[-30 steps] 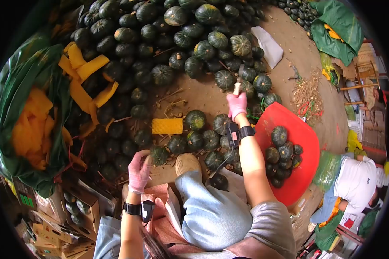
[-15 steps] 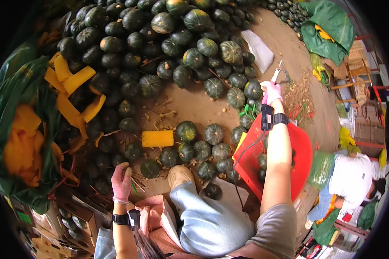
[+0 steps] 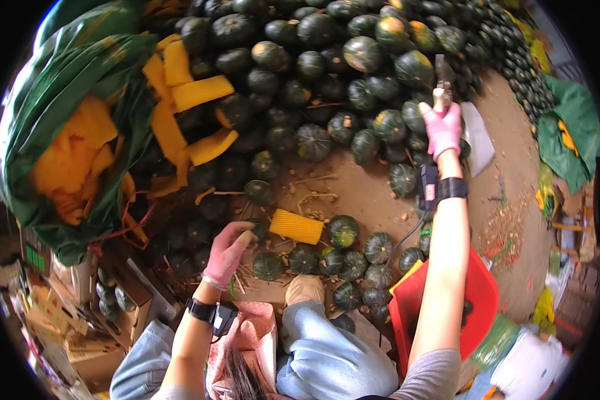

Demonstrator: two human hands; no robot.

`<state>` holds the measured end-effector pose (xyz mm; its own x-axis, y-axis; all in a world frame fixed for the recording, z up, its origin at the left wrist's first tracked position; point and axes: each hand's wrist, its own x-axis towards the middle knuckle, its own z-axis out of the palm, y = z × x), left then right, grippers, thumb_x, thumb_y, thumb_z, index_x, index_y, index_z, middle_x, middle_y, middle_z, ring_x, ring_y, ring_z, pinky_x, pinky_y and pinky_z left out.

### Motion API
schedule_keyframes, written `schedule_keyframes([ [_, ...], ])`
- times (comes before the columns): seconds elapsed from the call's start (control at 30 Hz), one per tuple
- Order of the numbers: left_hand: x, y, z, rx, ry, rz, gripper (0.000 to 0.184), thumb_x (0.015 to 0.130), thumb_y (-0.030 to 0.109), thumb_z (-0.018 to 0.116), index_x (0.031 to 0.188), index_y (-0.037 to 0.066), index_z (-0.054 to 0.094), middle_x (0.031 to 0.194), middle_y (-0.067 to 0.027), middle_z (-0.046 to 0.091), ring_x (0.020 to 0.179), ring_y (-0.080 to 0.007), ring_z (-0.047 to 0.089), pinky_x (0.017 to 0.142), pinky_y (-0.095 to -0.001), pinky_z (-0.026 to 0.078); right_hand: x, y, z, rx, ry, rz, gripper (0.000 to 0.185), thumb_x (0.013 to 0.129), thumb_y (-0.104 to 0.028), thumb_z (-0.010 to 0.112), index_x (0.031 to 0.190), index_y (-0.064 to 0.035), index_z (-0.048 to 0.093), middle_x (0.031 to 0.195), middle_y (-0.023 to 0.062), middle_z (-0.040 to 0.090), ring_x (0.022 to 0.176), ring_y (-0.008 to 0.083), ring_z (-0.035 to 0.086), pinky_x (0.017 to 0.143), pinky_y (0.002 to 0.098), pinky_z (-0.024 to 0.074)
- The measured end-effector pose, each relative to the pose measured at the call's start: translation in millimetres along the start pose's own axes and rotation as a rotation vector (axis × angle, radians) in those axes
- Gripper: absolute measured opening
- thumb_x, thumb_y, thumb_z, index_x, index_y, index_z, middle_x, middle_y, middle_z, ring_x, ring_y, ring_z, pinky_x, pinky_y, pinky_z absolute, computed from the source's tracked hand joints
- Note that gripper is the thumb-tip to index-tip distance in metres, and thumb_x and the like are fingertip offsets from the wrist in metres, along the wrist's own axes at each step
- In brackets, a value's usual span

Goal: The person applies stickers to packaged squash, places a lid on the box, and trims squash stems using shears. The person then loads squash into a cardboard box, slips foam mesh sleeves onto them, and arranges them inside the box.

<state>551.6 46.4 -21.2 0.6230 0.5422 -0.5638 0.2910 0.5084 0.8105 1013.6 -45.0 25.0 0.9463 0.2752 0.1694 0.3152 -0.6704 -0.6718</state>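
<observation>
Since the earlier frame, the right hand [image 3: 443, 130] has swung from beyond the red basin [image 3: 481, 287] to the squash heap [image 3: 361, 93]. Nearest me, the left hand [image 3: 225, 257] is half-curled, gripping nothing I can make out, beside 1 green squash [image 3: 269, 265]. Farther out, right fingers wrap 1 pale-handled tool [image 3: 441, 97], blade outward, probably sparing them.

1. Pink covers the left hand [image 3: 228, 253] and right hand [image 3: 443, 128].
2. Pumpkins [image 3: 313, 142] wear dark green, some striped paler, others patched orange.
3. Yellow netting [image 3: 297, 227] shows a fine mesh pattern.
4. A deep-green sack [image 3: 63, 90] and a bright-red tub [image 3: 481, 300].
5. Faded-blue jeans [image 3: 337, 357]; black wristbands [image 3: 454, 189].
</observation>
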Motion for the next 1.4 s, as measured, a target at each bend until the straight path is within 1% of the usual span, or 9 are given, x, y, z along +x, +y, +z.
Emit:
schedule_keyframes([
  [0.07,2.3,6.0,1.4,0.063,-0.031,0.03,0.028,0.094,0.018,0.053,0.118,0.002,0.052,0.096,-0.0053,0.063,0.087,-0.0108,0.058,0.077,-0.0246,0.048,44.3,17.0,-1.0,0.333,-0.428,0.286,0.035,0.072,-0.026,0.075,0.089,-0.0069,0.052,0.074,0.0039,0.053,0.06,0.0172,0.055,0.057,0.0331,0.048],
  [0.13,2.7,4.7,-2.4,0.014,-0.032,0.021,0.029,0.094,0.018,0.054,0.118,0.002,0.052,0.097,-0.0039,0.062,0.086,-0.0095,0.057,0.076,-0.0229,0.046,48.6,25.7,20.7,0.71,-0.281,0.272,0.034,0.071,-0.023,0.074,0.091,-0.0064,0.052,0.08,0.0043,0.054,0.064,0.017,0.055,0.061,0.0346,0.0491],
  [0.27,3.6,6.9,-17.5,0.075,-0.041,0.014,0.03,0.094,0.02,0.054,0.118,0.002,0.052,0.096,-0.0029,0.061,0.085,-0.0086,0.055,0.075,-0.0223,0.046,84.2,72.0,26.1,0.862,-0.315,0.508,0.063,0.071,-0.026,0.075,0.123,-0.011,0.043,0.112,0.0083,0.048,0.107,0.025,0.047,0.089,0.0434,0.0436],
  [0.43,14.0,2.2,-60.2,0.144,-0.011,0.014,0.031,0.092,0.019,0.057,0.117,0.001,0.053,0.093,-0.0025,0.059,0.078,-0.0076,0.052,0.072,-0.0222,0.045,103.1,88.1,16.0,0.802,-0.235,0.455,0.027,0.074,-0.033,0.072,0.082,-0.0161,0.053,0.063,0.0013,0.049,0.06,0.0152,0.05,0.056,0.0352,0.0417],
  [0.73,58.9,60.9,-80.2,0.718,0.648,0.318,0.039,0.084,0.019,0.065,0.118,0.005,0.053,0.101,-0.006,0.062,0.089,-0.0124,0.059,0.08,-0.0281,0.048,155.0,104.6,26.5,0.614,-0.31,0.15,0.025,0.081,-0.034,0.065,0.086,-0.0096,0.065,0.058,0.0011,0.054,0.044,0.0127,0.045,0.043,0.0282,0.0344],
  [1.07,114.0,72.2,-25.8,1.06,-0.243,0.658,0.031,0.073,-0.001,0.059,0.104,0.006,0.058,0.108,-0.0132,0.057,0.099,-0.0326,0.056,0.084,-0.0389,0.048,138.3,47.7,7.9,0.793,-0.71,-0.008,0.042,0.083,-0.032,0.062,0.118,-0.0118,0.053,0.1,0.0011,0.058,0.088,0.0168,0.052,0.077,0.0323,0.0398],
  [1.2,149.6,64.3,-6.5,1.47,0.451,0.691,0.027,0.076,0.006,0.057,0.103,0.004,0.058,0.109,-0.0166,0.055,0.104,-0.0344,0.053,0.09,-0.0421,0.044,108.3,14.0,-4.5,0.909,-1.089,-0.103,0.052,0.083,-0.032,0.062,0.129,-0.0128,0.047,0.115,0.001,0.057,0.103,0.0188,0.052,0.089,0.0348,0.0399],
  [1.27,170.1,76.8,-14.8,1.503,0.536,0.371,0.018,0.078,0.014,0.059,0.094,0.005,0.061,0.105,-0.017,0.058,0.1,-0.0355,0.055,0.084,-0.043,0.046,98.1,0.9,-7.9,0.97,-1.248,-0.137,0.057,0.083,-0.032,0.061,0.134,-0.0133,0.044,0.122,0.001,0.057,0.111,0.0198,0.052,0.095,0.0361,0.0399],
  [1.4,213.7,72.4,-68.6,1.213,0.444,0.559,0.02,0.084,0.021,0.055,0.094,0.005,0.064,0.094,-0.0186,0.063,0.09,-0.0382,0.058,0.08,-0.0429,0.047,91.6,11.0,-1.0,0.852,-0.999,-0.052,0.058,0.081,-0.03,0.063,0.134,-0.013,0.044,0.12,0.0013,0.057,0.108,0.0195,0.053,0.092,0.0347,0.0411],
])
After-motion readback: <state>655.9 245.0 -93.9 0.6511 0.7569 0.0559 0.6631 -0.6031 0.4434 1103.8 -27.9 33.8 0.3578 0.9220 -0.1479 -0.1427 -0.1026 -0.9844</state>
